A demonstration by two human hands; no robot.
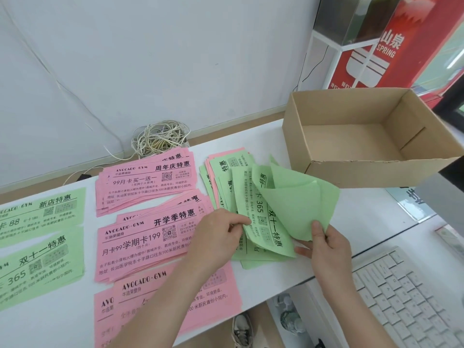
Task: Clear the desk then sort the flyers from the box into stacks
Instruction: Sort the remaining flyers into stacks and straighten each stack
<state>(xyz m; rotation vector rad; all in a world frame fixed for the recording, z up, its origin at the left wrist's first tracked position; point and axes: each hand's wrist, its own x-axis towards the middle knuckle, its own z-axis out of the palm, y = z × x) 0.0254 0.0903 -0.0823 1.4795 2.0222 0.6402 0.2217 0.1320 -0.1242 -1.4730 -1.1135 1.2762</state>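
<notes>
Left hand [221, 232] is pinching a green flyer [247, 197] in the loose pile [221, 169] lying by the empty box [364, 172]; right hand [324, 243] is pinching curled sheets [301, 204] back. Clinging sheets could be lifting as pairs and getting missorted.

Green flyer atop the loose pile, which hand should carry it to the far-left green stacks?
Probably the left hand: it pinches that flyer by its edge and lies nearer the green stacks; the right hand holds up other sheets.
</notes>
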